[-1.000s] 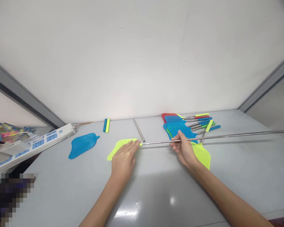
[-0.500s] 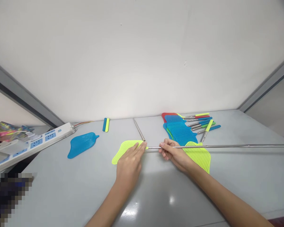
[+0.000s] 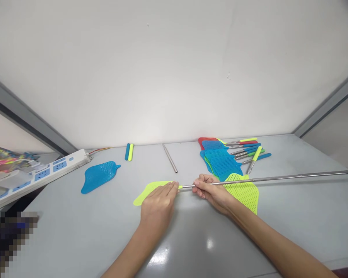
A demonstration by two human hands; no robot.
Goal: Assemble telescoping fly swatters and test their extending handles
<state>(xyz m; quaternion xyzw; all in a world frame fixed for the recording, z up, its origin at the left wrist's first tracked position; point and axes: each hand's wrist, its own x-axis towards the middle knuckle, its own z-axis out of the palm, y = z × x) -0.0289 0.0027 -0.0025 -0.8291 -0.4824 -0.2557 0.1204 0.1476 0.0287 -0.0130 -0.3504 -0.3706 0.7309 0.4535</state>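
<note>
Covering the yellow head (image 3: pixel 145 192): left hand (image 3: pixel 159 202), laid over it with fingers straight and together. Thumb's out of sight, so can't tell if that grip is pinching anything.
Right hand (image 3: pixel 212 193): grip closed, thumb and fingers pinched on the rod (image 3: pixel 278 178) near its thin end.
Rod: thin end meets the yellow head's neck just beside the left hand, can't tell how deep it sits. Other end runs out of view at 3 o'clock.
Clock centre: the right hand, btw.
9 o'clock: yellow head over the bench (image 3: pixel 75 231), then a blue head (image 3: pixel 100 177) lying flat, then the power strip (image 3: pixel 78 156).
10 o'clock: metal tube (image 3: pixel 169 158) nearer, blue sleeve (image 3: pixel 127 151) and yellow sleeve (image 3: pixel 130 152) side by side farther off.
1 o'clock: pile of swatters (image 3: pixel 224 164), red, blue, green and yellow, overlapping.
3 o'clock: yellow swatter (image 3: pixel 246 194), rod passing over it, partly hidden by the right arm.
</note>
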